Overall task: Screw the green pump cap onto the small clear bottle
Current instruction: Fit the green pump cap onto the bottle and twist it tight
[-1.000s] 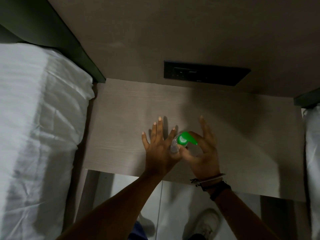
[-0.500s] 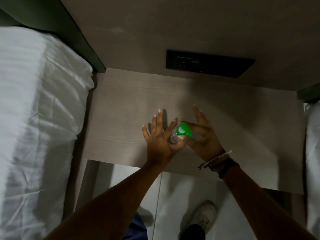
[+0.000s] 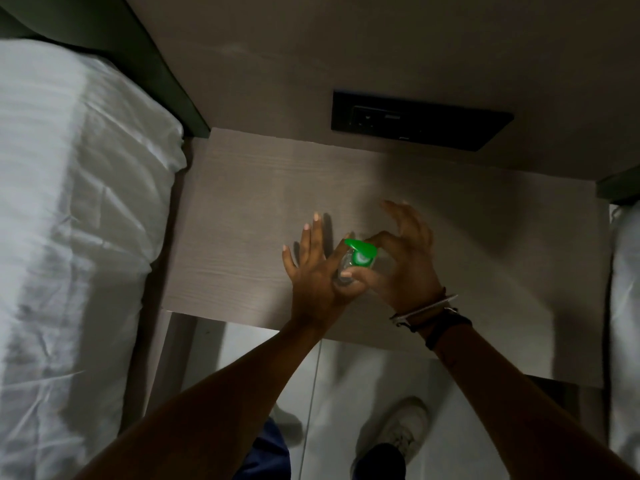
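A small clear bottle (image 3: 343, 271) is held just above the wooden bedside table (image 3: 242, 220). My left hand (image 3: 317, 275) pinches its body between thumb and index finger, the other fingers spread out straight. On the bottle's top sits the green pump cap (image 3: 360, 252), its nozzle pointing left. My right hand (image 3: 403, 261) grips the cap with thumb and index finger, the remaining fingers lifted and curled. Most of the bottle is hidden by both hands.
A bed with white sheets (image 3: 76, 237) lies along the left. A black socket panel (image 3: 419, 121) is set in the wall behind the table. More white bedding (image 3: 625, 306) shows at the right edge. Pale floor and a white shoe (image 3: 398, 431) are below.
The green cap has turned, so its nozzle now points left instead of right. My right hand's fingers have shifted round the cap. My left hand keeps its grip on the bottle.
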### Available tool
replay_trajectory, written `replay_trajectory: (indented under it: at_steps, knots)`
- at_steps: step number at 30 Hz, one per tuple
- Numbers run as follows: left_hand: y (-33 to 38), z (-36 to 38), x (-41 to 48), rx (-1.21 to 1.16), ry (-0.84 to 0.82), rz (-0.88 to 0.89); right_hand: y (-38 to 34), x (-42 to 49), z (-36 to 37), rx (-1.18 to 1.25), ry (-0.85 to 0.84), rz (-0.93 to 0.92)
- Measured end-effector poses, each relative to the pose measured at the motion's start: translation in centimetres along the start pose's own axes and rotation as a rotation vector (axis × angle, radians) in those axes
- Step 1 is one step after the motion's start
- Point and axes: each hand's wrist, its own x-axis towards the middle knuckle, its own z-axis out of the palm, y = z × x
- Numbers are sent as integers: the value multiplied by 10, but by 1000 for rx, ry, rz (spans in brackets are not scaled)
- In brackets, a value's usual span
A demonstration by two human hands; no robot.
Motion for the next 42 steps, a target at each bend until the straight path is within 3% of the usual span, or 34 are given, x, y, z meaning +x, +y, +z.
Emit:
replay_trajectory:
  at_steps: [7, 10, 13, 16, 22, 28, 32, 35, 39, 42]
  knots:
    - [0, 4, -1, 76, -24, -16, -2, -13, 9, 45, -30, -10]
    - [0, 3, -2, 63, 5, 15, -1, -9, 4, -102, 33, -11]
    - [-3, 3, -3, 90, -1, -3, -3, -9, 7, -202, -10, -6]
    - [-2, 2, 0, 78, -47, -32, -1, -13, 8, -89, -56, -11]
    - [2, 2, -2, 8, -11, -43, 4, -4, 8, -8, 70, 24]
    - [1, 6, -3, -19, -36, -78, 9, -8, 12, 131, 47, -8]
    - [0, 8, -2, 22, -11, -62, -2, -9, 16, 26, 135, 81]
    - [-3, 10, -4, 32, 10, -53, -7, -14, 19, 52, 76, 171]
    - [-3, 11, -4, -6, -19, -55, 0, -19, 16, 15, 44, 54]
    - [-1, 10, -2, -24, -11, -60, 2, -15, 13, -87, 82, 67]
